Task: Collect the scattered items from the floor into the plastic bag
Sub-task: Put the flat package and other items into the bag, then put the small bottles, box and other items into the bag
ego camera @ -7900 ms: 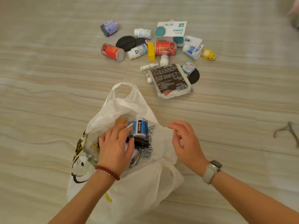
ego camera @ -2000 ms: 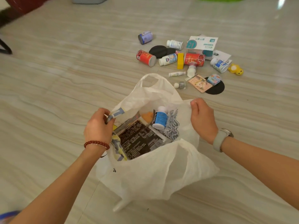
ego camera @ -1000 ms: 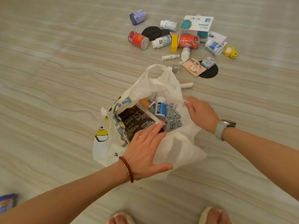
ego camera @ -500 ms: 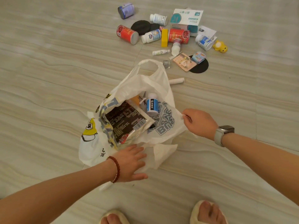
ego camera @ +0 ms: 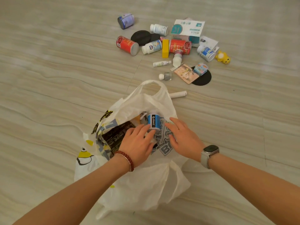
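Resting spread on the plastic bag [ego camera: 139,189], both hands flank a blue-labelled bottle [ego camera: 153,121]; writing unreadable.

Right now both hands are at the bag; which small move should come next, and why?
Probably reach the right hand forward for the white tube. It lies on the floor just beyond the bag, the nearest loose item, and that hand looks open and empty. The left hand rests on the items inside the bag.
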